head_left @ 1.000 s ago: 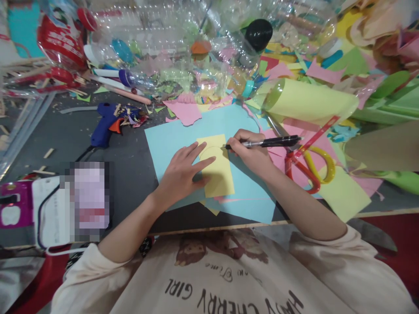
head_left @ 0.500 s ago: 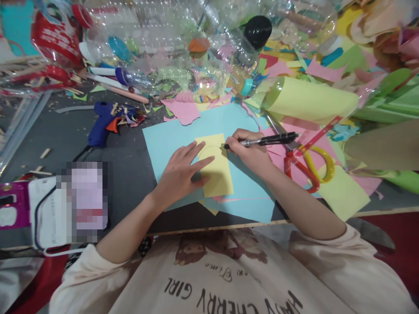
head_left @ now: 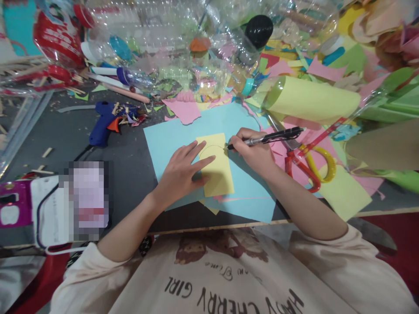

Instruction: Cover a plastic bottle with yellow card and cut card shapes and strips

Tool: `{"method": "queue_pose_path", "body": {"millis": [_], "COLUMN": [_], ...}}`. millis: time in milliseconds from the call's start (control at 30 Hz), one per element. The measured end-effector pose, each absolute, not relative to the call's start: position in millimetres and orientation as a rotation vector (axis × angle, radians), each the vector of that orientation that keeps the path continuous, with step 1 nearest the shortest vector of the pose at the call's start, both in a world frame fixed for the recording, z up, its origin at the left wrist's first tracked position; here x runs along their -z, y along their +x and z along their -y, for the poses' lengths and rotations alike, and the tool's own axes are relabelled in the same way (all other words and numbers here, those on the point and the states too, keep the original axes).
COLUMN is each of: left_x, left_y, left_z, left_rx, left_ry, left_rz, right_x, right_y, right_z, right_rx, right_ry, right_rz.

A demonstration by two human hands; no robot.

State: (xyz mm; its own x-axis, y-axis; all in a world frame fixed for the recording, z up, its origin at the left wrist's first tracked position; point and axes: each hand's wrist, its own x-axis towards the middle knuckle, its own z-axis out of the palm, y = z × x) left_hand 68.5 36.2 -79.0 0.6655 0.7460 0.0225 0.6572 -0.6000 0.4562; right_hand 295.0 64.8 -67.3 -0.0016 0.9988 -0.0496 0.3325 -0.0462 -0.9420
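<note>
A small yellow paper (head_left: 218,174) lies on a larger light-blue sheet (head_left: 176,126). Its upper part bears a thin curved pen line. My left hand (head_left: 183,170) rests with spread fingers over the yellow paper's left side, the fingertips touching it. Between the closed fingers of my right hand (head_left: 250,150) is a black and silver pen (head_left: 278,136), its tip at the yellow paper's right edge, by the end of the curve. Scissors with red and yellow handles (head_left: 303,165) lie to the right of my right hand.
A blue glue gun (head_left: 103,124) lies at the left. Clear plastic bottles (head_left: 147,26) and paper scraps crowd the back. A bottle wrapped in yellow paper (head_left: 314,100) lies at the right. Near the left front is a blurred-out phone-like object (head_left: 88,192).
My right hand and the pen have shifted slightly right, and the curved line reaches closer to the yellow paper's right edge. My left hand stays in place on the paper.
</note>
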Motion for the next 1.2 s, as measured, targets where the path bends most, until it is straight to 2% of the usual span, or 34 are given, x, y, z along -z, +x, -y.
{"method": "queue_pose_path", "body": {"millis": [1200], "left_x": [77.5], "left_y": [67.2], "left_z": [-36.8], "left_rx": [-0.281], "left_ry": [2.479], "left_rz": [-1.084], "right_x": [70.9], "right_y": [296.7], "right_z": [-64.5], "right_rx": [-1.104], "right_ry": [-1.465], "right_rz": [1.451]}}
